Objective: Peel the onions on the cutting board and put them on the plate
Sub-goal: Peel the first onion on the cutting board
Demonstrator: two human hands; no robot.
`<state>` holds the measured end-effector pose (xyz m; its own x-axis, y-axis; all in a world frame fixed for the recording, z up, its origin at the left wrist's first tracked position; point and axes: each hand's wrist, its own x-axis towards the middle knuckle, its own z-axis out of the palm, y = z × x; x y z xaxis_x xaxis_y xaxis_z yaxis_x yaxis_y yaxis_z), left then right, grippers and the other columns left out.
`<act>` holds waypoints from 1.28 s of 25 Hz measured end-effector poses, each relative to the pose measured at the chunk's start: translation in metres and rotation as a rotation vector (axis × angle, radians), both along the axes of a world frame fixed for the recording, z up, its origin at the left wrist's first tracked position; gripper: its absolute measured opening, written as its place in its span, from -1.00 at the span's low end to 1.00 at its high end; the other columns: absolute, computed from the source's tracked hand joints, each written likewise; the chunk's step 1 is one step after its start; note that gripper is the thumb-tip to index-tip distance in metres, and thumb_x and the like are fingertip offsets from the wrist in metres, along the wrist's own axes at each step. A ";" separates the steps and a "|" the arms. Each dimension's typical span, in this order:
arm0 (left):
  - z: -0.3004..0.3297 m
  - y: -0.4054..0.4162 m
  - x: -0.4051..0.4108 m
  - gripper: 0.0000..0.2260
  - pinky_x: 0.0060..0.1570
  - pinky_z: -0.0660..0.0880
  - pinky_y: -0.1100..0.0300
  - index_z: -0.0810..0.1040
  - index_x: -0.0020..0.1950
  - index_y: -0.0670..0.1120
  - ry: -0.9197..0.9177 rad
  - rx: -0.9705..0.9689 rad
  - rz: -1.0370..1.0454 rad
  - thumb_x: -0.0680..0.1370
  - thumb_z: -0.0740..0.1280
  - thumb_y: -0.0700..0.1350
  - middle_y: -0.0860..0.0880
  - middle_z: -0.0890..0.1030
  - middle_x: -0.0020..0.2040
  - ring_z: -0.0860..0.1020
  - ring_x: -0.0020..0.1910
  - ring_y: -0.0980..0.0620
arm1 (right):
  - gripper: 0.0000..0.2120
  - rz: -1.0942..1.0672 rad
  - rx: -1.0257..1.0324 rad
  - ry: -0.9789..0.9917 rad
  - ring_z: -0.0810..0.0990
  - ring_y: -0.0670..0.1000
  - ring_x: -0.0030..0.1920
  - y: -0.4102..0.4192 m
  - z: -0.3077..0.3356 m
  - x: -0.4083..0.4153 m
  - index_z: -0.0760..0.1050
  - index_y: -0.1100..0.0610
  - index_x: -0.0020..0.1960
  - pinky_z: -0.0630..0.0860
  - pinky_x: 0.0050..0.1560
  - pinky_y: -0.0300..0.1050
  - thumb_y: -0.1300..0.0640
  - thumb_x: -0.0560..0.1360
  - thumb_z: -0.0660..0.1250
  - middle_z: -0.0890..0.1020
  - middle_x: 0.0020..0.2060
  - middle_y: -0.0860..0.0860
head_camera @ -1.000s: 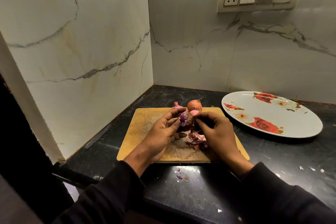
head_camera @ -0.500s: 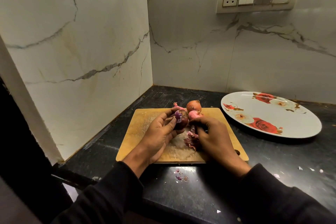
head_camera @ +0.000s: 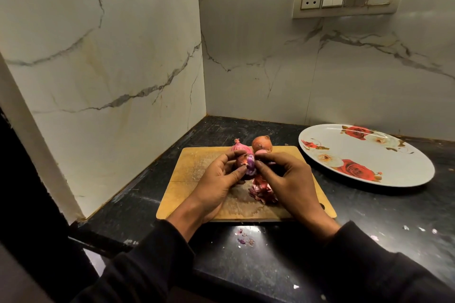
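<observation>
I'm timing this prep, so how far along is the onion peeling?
Done: nothing finished; the plate holds no onions, though a pile of peels lies on the cutting board. In hand: the left hand grips a partly peeled onion while the right hand picks at its skin. Left: two unpeeled onions at the board's far edge, then plating all.

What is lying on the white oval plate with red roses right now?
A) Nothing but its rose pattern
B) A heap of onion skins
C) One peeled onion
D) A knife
A: the white oval plate with red roses shows only its printed flowers, while the partly peeled purple onion is held by both hands over the wooden cutting board.
</observation>
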<state>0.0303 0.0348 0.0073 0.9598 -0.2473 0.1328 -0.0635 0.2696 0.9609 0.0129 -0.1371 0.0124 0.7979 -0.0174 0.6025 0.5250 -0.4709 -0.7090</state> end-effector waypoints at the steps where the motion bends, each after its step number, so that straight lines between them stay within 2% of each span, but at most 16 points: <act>1: 0.000 0.000 0.000 -0.69 0.26 0.55 -0.02 0.53 0.26 -0.04 -0.003 0.017 0.000 0.54 0.35 -0.26 -0.18 0.63 0.22 0.62 0.22 -0.07 | -0.73 -0.013 -0.002 -0.016 0.64 -0.27 0.03 -0.001 0.000 0.000 0.64 -0.02 0.16 0.56 0.06 -0.36 0.14 0.47 0.49 0.69 -0.01 -0.18; 4: 0.000 0.000 -0.001 -0.67 0.27 0.54 -0.03 0.54 0.24 -0.04 -0.015 0.035 -0.005 0.49 0.39 -0.21 -0.18 0.63 0.20 0.63 0.19 -0.06 | -0.75 -0.007 -0.012 -0.046 0.65 -0.29 -0.04 -0.001 0.000 -0.002 0.64 -0.01 0.11 0.53 -0.01 -0.43 0.19 0.47 0.50 0.69 -0.09 -0.19; 7: -0.001 -0.001 0.000 -0.69 0.22 0.58 0.06 0.53 0.26 -0.08 -0.040 0.042 -0.008 0.53 0.38 -0.30 -0.19 0.64 0.19 0.62 0.21 -0.09 | -0.85 -0.049 -0.100 -0.127 0.67 -0.22 -0.15 0.000 -0.001 -0.001 0.70 0.07 0.02 0.55 -0.16 -0.41 0.21 0.47 0.50 0.71 -0.18 -0.13; 9: -0.003 -0.001 0.000 -0.68 0.23 0.58 0.03 0.53 0.27 -0.11 -0.055 0.055 -0.008 0.54 0.37 -0.33 -0.20 0.64 0.19 0.61 0.22 -0.13 | -0.90 -0.073 -0.147 -0.153 0.66 -0.17 -0.22 0.001 -0.001 0.000 0.70 0.12 -0.03 0.52 -0.22 -0.43 0.23 0.46 0.50 0.72 -0.22 -0.06; 14: -0.003 -0.001 0.000 -0.68 0.26 0.56 0.00 0.52 0.29 -0.11 -0.068 0.083 -0.022 0.56 0.36 -0.33 -0.22 0.63 0.21 0.61 0.24 -0.16 | -0.95 -0.114 -0.230 -0.203 0.59 -0.15 -0.31 0.002 -0.001 -0.001 0.68 0.14 -0.12 0.49 -0.27 -0.38 0.26 0.44 0.51 0.68 -0.29 -0.03; 19: -0.002 -0.001 0.000 -0.59 0.30 0.53 -0.04 0.51 0.32 -0.12 -0.045 0.057 -0.042 0.46 0.41 -0.20 -0.24 0.62 0.24 0.60 0.25 -0.16 | -0.92 -0.148 -0.209 -0.223 0.59 -0.16 -0.31 0.003 0.000 -0.002 0.68 0.14 -0.10 0.44 -0.23 -0.51 0.26 0.43 0.52 0.68 -0.28 -0.03; 24: -0.001 0.000 0.001 -0.68 0.29 0.53 -0.02 0.53 0.27 -0.08 -0.030 0.063 -0.035 0.54 0.37 -0.29 -0.23 0.61 0.24 0.59 0.26 -0.15 | -0.85 -0.133 -0.099 -0.116 0.61 -0.29 -0.22 0.003 0.000 -0.002 0.69 0.12 0.01 0.50 -0.16 -0.49 0.24 0.45 0.50 0.64 -0.22 -0.15; 28: -0.001 0.001 0.000 -0.63 0.26 0.54 0.01 0.54 0.25 -0.04 -0.027 0.061 -0.049 0.46 0.41 -0.20 -0.18 0.63 0.22 0.61 0.25 -0.10 | -0.84 -0.148 -0.047 -0.086 0.60 -0.38 -0.16 0.001 0.001 0.001 0.69 0.12 0.02 0.48 -0.14 -0.52 0.26 0.45 0.50 0.64 -0.22 -0.16; 32: -0.005 0.002 0.005 -0.69 0.27 0.54 -0.04 0.54 0.26 -0.03 -0.020 0.077 -0.016 0.55 0.37 -0.27 -0.16 0.63 0.23 0.60 0.26 -0.10 | -0.83 -0.111 -0.033 -0.053 0.62 -0.34 -0.07 0.000 0.001 0.003 0.67 0.08 0.08 0.50 -0.10 -0.50 0.20 0.49 0.47 0.68 -0.13 -0.15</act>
<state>0.0351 0.0370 0.0027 0.9529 -0.2732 0.1316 -0.0788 0.1958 0.9775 0.0158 -0.1372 0.0136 0.7591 -0.0833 0.6456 0.5051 -0.5503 -0.6649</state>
